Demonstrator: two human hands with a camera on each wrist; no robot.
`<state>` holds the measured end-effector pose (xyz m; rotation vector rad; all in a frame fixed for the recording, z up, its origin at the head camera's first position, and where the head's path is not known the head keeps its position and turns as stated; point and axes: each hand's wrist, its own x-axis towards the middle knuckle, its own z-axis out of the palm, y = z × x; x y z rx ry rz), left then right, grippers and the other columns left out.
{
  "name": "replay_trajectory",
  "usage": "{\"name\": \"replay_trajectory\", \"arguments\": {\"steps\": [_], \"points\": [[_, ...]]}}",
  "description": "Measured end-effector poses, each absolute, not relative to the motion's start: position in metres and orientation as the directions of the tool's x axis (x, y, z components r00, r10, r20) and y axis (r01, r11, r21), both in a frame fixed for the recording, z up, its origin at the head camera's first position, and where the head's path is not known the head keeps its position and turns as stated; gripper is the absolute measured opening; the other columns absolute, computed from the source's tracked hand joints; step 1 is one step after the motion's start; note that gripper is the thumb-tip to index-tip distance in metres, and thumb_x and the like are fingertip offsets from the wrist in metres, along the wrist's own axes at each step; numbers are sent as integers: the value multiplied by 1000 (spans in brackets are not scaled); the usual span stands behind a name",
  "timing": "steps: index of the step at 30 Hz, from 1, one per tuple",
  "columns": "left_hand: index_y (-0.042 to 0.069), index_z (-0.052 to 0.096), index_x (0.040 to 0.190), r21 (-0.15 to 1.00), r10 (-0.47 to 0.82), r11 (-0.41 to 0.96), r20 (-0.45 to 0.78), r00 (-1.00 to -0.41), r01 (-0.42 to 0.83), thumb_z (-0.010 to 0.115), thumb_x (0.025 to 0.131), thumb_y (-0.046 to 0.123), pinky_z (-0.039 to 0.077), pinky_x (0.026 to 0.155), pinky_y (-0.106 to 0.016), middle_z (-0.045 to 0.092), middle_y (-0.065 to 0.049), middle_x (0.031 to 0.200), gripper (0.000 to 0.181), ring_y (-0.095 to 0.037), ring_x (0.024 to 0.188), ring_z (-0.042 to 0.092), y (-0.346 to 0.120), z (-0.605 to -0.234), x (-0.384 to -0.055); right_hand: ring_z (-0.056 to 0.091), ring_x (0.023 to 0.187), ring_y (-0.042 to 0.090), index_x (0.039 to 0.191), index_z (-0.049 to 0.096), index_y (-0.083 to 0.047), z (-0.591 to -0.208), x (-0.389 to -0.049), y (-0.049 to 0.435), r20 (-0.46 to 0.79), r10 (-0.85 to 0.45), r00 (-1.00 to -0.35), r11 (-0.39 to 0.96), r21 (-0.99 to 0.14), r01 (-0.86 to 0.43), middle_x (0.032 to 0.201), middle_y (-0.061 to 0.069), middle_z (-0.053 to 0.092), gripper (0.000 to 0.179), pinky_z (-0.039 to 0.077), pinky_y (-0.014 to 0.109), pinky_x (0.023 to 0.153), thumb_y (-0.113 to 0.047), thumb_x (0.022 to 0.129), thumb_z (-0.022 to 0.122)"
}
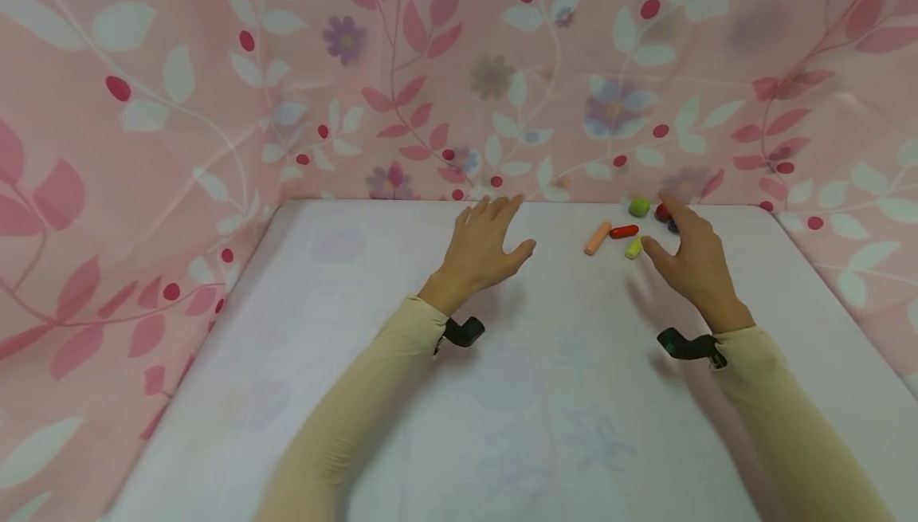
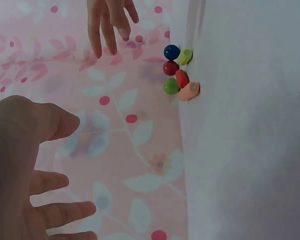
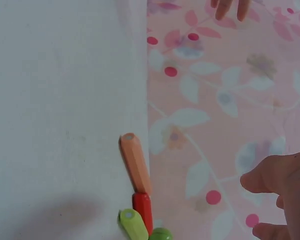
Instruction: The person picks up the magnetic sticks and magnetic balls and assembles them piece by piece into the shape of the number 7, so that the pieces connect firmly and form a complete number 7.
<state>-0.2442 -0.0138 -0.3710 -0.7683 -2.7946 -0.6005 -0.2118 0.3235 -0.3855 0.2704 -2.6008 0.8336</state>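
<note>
My left hand (image 1: 479, 249) hovers over the middle of the white table with its fingers spread and nothing in it. To the right, my right hand (image 1: 694, 261) hangs above the table, thumb apart from the fingers, also holding nothing. Near its thumb lie a yellow-green stick (image 1: 633, 248), a shorter red stick (image 1: 624, 231) and a long peach stick (image 1: 598, 238). Behind them sit a green ball (image 1: 639, 206), a dark red ball (image 2: 170, 68) and a dark blue ball (image 2: 172, 52). The right hand partly hides the dark red and blue balls in the head view.
The white table (image 1: 344, 394) ends at the back against a pink floral cloth (image 1: 430, 68), which also hangs along the left and right sides. A black wrist camera (image 1: 464, 331) sits under the left wrist, another black camera (image 1: 684, 344) at the right.
</note>
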Motion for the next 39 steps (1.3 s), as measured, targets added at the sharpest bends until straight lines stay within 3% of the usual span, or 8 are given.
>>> {"name": "replay_trajectory", "arguments": {"steps": [3,7,15,23,32,39], "points": [[19,34,164,398,505,731,231,-831,555,60,103,45,30,119,-48,45,-6,159,71,-27,146,39,5,-377,-250,40,135,58,161,36,-8,-384,-217,331,362,-19,-932,812,-538,-226,153,30,44,71,29,74,109,-16,99,69],[20,32,165,439,541,713,151,-827,547,59,104,43,35,116,-47,42,-6,161,70,-26,144,41,29,-385,-256,40,136,58,162,36,-10,-385,-226,340,304,8,-953,815,-554,-170,153,31,44,70,31,73,108,-19,101,68],[20,31,165,471,569,696,100,-816,542,58,106,40,36,115,-42,38,-2,163,68,-23,145,40,72,-392,-264,44,130,58,160,37,-8,-391,-253,352,204,39,-978,809,-581,-89,146,34,48,65,36,74,103,-22,103,65],[22,29,166,485,563,708,51,-825,513,59,106,39,34,116,-34,35,3,165,69,-20,146,39,103,-393,-270,48,129,53,158,40,-5,-399,-276,363,116,74,-990,774,-633,-17,147,31,48,59,45,66,101,-17,105,62],[20,27,166,419,566,752,-14,-824,509,57,107,41,32,117,-32,31,5,166,70,-16,148,35,127,-397,-278,47,130,50,155,42,2,-400,-301,362,85,83,-993,745,-667,5,152,30,45,56,42,64,106,-9,104,61],[16,26,166,449,569,738,-13,-822,503,60,106,38,37,115,-34,31,3,167,73,-16,147,36,135,-400,-276,48,116,48,153,43,6,-410,-313,361,78,65,-995,778,-628,1,149,33,46,53,46,63,99,-5,103,58]]}}
